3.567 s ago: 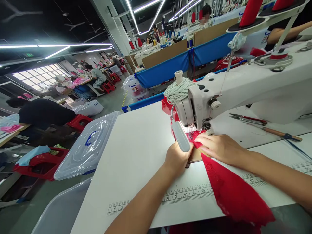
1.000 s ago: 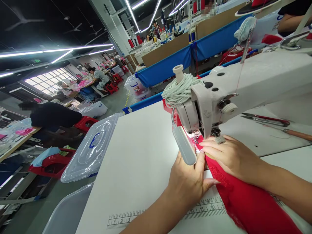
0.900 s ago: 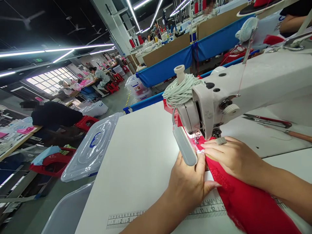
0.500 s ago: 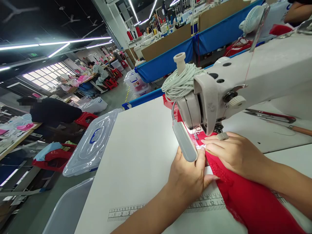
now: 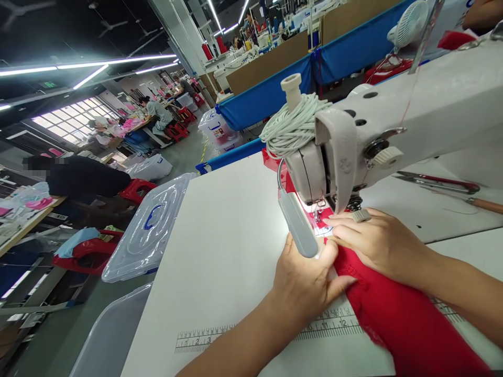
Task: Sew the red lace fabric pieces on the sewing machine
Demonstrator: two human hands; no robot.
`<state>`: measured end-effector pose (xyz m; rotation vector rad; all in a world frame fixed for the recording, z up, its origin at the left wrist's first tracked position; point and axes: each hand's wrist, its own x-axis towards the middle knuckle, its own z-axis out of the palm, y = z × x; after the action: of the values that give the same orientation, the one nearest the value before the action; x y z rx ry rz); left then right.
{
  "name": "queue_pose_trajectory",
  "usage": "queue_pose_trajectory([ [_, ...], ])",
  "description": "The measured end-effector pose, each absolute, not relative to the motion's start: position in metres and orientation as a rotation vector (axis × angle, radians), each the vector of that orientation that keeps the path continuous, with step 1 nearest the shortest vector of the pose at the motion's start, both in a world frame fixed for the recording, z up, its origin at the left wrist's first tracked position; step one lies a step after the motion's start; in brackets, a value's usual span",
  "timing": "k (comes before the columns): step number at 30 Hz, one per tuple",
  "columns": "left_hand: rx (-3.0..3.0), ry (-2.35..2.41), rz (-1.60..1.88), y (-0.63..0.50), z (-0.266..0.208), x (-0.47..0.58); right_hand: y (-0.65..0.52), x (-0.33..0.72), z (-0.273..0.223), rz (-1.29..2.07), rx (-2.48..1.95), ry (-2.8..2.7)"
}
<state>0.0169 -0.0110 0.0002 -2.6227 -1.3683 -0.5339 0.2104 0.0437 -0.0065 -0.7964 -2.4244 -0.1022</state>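
Observation:
Red lace-trimmed fabric (image 5: 404,314) runs from the table's front right up to the needle area of a white sewing machine (image 5: 341,157). My right hand (image 5: 377,243) rests on the fabric just right of the presser foot (image 5: 317,215), fingers bent together and gripping its upper part. To the left, my left hand (image 5: 304,277) holds the fabric's edge between its fingers close to the needle plate, with the thumb stretched out toward the cloth. A grey lamp (image 5: 298,225) on a bendy neck hides some of the left fingers.
A bundle of pale cord (image 5: 293,128) hangs round a spool post on the machine head. Red-handled tweezers (image 5: 440,180) and a wooden-handled tool (image 5: 485,204) lie at right. A printed ruler (image 5: 204,339) crosses the table. Clear lidded bins (image 5: 149,225) stand at left; people work beyond.
The fabric's edge near the needle has shifted and bunched slightly between my hands. My left fingers have bent and drawn slightly rightward. My right hand stays nearly in place.

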Motion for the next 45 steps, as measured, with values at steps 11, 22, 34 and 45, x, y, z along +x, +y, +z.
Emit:
queue_pose_trajectory([
  [11,-2.608,-1.557,-0.510,-0.010,0.007,0.017,0.043,0.208,-0.007,-0.111,-0.801,-2.370],
  [22,-2.626,-1.521,-0.567,-0.004,0.003,0.016,0.045,0.208,-0.011,-0.099,-0.848,-2.386],
  [34,-2.603,-1.505,-0.584,-0.002,-0.001,0.015,0.048,0.206,-0.016,-0.040,-0.919,-2.400],
  [45,-2.604,-1.517,-0.565,0.001,0.001,0.013,0.046,0.205,-0.010,-0.071,-0.941,-2.396],
])
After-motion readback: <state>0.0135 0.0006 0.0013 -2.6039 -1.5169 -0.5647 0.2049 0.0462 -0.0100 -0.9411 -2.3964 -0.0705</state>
